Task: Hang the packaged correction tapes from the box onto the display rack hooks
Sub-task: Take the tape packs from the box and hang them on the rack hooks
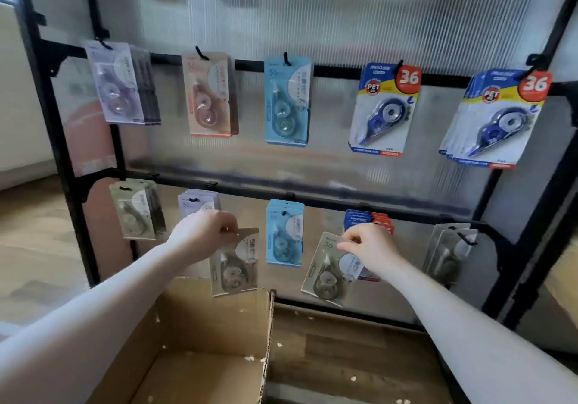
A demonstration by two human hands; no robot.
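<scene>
My left hand (205, 234) pinches the top of a beige packaged correction tape (234, 266), which hangs below my fingers above the open cardboard box (219, 319). In my right hand (370, 247) a second beige packaged tape (328, 270) is pinched by its top edge and tilts, in front of the lower row of the black display rack (281, 189). A half-hidden lilac pack stack (197, 203) hangs on the lower bar behind my left hand. Behind my right hand, a blue-and-red pack stack (369, 220) is partly covered.
The upper bar carries lilac (117, 84), peach (208, 95), light-blue (287, 101) and two blue-yellow "36" packs (383, 111) (497, 118). On the lower bar hang beige (134, 209), light-blue (284, 234) and grey packs (450, 253). Wooden floor (344, 356) lies right of the box.
</scene>
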